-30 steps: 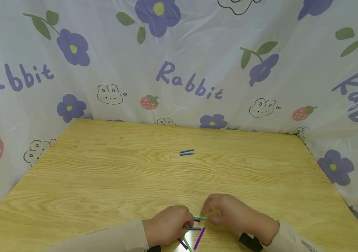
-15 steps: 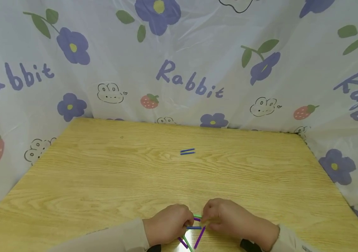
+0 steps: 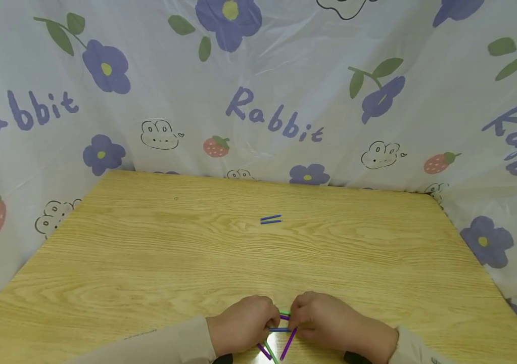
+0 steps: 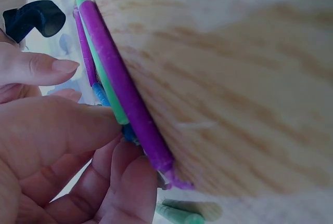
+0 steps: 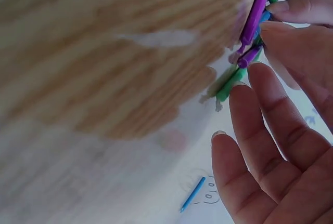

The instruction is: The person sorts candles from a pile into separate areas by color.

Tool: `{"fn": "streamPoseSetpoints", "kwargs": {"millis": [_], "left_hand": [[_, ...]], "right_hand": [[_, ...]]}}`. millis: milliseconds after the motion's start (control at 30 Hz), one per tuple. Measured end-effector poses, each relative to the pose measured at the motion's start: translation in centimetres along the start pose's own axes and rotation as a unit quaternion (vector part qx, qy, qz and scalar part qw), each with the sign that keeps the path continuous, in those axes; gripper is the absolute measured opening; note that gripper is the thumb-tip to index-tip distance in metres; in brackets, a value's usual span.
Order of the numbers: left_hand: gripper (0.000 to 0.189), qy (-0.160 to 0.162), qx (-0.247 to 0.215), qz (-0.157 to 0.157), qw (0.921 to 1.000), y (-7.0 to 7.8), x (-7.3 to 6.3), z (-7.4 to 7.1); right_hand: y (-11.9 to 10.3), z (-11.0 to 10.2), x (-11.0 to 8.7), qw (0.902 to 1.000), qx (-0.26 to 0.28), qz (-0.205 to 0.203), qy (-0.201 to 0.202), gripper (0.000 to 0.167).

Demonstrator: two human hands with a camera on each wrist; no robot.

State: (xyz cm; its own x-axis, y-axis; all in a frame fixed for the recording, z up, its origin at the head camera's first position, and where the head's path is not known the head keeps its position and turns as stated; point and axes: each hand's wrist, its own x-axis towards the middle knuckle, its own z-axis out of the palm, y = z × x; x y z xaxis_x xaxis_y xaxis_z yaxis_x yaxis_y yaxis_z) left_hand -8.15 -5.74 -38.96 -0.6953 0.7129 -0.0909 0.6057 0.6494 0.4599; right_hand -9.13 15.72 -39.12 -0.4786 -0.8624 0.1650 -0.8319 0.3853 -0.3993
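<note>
Thin purple, green and blue candles lie in a small cluster at the near table edge. In the head view my left hand (image 3: 245,323) is at the cluster's left side, fingers curled down. Thumb and index pinch the blue candle (image 4: 129,131) at its left end, beside a purple candle (image 4: 125,83) and a green candle (image 4: 99,57). My right hand (image 3: 324,321) is at the right side, its fingertips at the ends of the purple candle (image 5: 250,56) and the green candle (image 5: 229,86) behind it. Its thumb and index stand slightly apart; its other fingers are extended.
Two more blue candles (image 3: 271,219) lie side by side toward the back of the wooden table (image 3: 149,253). A white curtain (image 3: 281,65) printed with flowers, rabbits and strawberries hangs behind and along both sides.
My right hand has come in from the right and lowered toward the candle ends, now covering the green candle's right end. The left hand keeps its place.
</note>
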Motion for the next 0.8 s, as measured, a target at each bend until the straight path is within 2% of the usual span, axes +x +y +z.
{"fn": "streamPoseSetpoints", "kwargs": {"millis": [200, 433, 800], "left_hand": [[0.018, -0.002, 0.000, -0.002, 1.0000, 0.03, -0.01, -0.02], [0.018, -0.001, 0.001, 0.001, 1.0000, -0.02, 0.00, -0.07], [0.019, 0.000, -0.004, 0.006, 1.0000, 0.00, 0.00, -0.05]], "right_hand": [[0.10, 0.47, -0.01, 0.9998, -0.014, -0.015, -0.007, 0.015], [0.15, 0.72, 0.10, 0.9979, -0.047, -0.044, 0.012, 0.017], [0.15, 0.70, 0.01, 0.9976, -0.049, -0.048, 0.006, 0.018]]}}
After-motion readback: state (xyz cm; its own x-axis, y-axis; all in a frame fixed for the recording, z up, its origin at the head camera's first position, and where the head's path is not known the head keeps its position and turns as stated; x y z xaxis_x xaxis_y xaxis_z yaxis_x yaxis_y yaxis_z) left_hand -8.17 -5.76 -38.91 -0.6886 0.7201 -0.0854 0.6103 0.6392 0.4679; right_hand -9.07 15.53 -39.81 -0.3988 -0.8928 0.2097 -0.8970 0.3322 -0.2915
